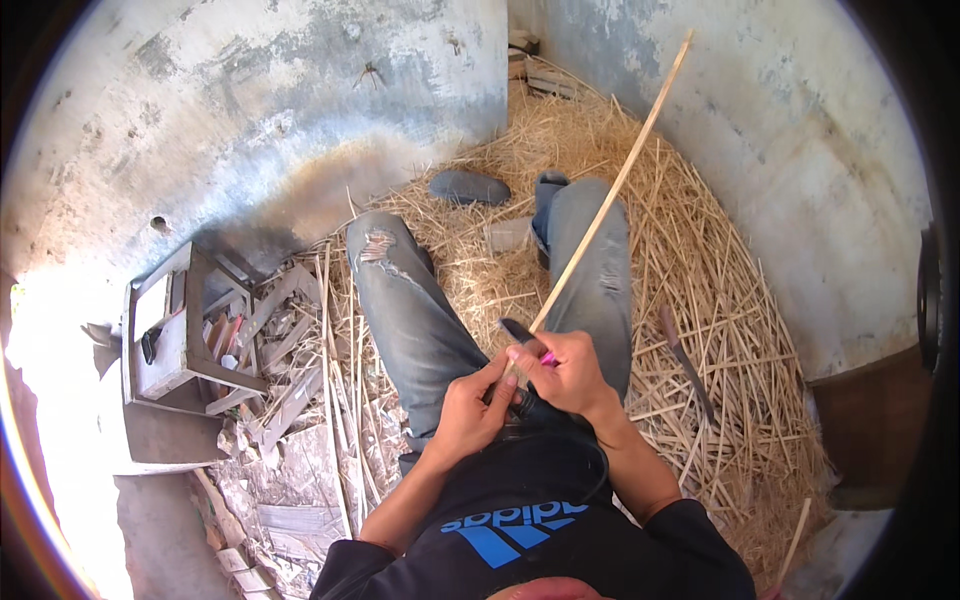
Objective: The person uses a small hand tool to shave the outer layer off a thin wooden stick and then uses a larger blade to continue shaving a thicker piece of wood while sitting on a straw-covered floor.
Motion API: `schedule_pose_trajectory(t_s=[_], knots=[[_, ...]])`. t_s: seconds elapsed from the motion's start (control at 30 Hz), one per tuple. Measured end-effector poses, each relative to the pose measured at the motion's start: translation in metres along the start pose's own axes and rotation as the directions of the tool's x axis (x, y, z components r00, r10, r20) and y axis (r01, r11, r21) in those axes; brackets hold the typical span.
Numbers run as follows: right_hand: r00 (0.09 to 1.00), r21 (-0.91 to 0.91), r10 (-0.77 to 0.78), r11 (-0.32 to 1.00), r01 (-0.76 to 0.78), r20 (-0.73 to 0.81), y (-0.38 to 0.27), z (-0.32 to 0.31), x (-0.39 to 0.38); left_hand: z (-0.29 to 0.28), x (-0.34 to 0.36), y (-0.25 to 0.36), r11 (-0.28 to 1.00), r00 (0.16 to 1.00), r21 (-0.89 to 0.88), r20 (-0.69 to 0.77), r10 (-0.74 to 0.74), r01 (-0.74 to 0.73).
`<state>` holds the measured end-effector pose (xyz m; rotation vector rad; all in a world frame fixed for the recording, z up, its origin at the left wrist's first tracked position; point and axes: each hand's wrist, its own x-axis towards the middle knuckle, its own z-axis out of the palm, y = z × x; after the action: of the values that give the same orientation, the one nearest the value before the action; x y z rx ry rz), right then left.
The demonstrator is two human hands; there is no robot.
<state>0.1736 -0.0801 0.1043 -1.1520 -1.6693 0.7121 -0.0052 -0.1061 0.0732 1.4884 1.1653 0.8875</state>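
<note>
A long, thin pale strip, looking like split bamboo or wood, slants up to the far right from my lap and crosses my right leg. Its near end lies between my hands, where my left hand grips it with thumb and fingers. My right hand is closed on a small knife with a dark blade; a bit of pink shows at the fingers. The blade lies close against the strip. Fingers cover most of the handle, and the exact contact of edge and strip is hidden.
Shavings and loose strips cover the floor around my legs. To the right lies a long curved blade. A wooden stool and scrap wood stand left. A grey stone sits ahead, near the weathered wall.
</note>
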Motion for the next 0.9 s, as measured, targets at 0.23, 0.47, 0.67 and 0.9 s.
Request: schedule_pose_trajectory(t_s=[0.23,0.47,0.67,0.9], knots=[[0.941,0.142,-0.206,0.975,0.173,0.270,0.016,-0.002,0.005,-0.004,0.024,-0.012,0.994,0.997,-0.089,-0.056,0.061,-0.066],[0.883,0.358,0.184,0.933,-0.019,-0.433,0.025,-0.019,0.031,-0.019,0.043,0.003,0.980,0.999,-0.196,-0.008,-0.039,0.037],[0.977,-0.043,0.072,0.996,-0.082,-0.202,0.085,-0.063,0.071,-0.002,0.080,-0.019,0.934,0.972,-0.276,0.118,-0.201,0.227],[0.984,-0.253,-0.069,0.967,0.025,-0.165,0.131,-0.056,0.103,0.027,0.099,-0.042,0.883,0.967,-0.394,0.075,-0.245,0.255]])
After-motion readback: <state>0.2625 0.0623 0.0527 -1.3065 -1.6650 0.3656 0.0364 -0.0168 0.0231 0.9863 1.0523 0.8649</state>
